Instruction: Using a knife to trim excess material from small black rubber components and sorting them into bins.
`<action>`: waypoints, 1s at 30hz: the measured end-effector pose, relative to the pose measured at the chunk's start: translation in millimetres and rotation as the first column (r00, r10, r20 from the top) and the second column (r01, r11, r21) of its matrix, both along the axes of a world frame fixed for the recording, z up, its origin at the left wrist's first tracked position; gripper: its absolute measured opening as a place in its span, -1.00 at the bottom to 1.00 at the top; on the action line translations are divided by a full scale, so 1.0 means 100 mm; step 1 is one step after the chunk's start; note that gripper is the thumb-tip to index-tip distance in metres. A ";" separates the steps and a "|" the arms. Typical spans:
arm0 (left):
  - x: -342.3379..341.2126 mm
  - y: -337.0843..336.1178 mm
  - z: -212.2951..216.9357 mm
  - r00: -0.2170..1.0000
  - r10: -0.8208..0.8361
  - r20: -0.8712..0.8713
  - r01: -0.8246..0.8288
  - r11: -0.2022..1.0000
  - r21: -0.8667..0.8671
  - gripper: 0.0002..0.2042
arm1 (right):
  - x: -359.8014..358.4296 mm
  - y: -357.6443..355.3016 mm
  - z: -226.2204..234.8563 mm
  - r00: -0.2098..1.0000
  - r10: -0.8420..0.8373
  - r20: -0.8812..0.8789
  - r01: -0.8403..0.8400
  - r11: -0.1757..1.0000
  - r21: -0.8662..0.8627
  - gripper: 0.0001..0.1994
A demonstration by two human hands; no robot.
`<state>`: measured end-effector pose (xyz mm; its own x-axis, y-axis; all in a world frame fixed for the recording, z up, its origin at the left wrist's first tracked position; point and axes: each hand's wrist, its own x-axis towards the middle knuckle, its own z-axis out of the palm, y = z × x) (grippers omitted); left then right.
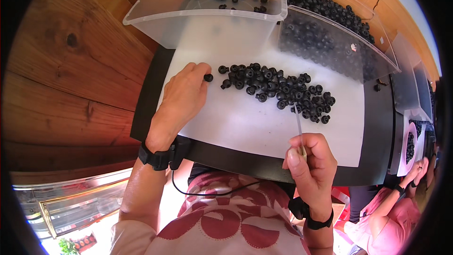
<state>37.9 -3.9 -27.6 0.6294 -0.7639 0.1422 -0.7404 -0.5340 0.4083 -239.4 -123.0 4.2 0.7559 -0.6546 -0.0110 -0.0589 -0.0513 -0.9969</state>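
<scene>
A heap of small round black parts (271, 85), each with a short neck and some with a hole showing, spreads across a white sheet (226, 127) on the table. To the left of the heap my left hand (186, 89) is closed, one black part (208, 78) pinched at its fingertips. My right hand (311, 165) grips a thin, pale rod-like tool (298, 123) between thumb and fingers. That tool points away from me, and its tip is at the near side of the heap; whether it touches a part I cannot tell.
Behind the heap stands a translucent bin (160, 19) with several black parts inside. Beside it, a clear bin (339, 38) is piled full of them. At the far right a co-worker's hands (417, 170) are near a pink tray (406, 153). A wooden wall (71, 75) rises on the left.
</scene>
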 end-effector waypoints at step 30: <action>-0.95 -0.19 0.38 -0.001 -0.478 -0.878 0.096 0.874 -0.476 -0.59 | 0.12 -0.17 0.06 0.984 0.066 0.162 -0.088 0.988 0.131 -0.82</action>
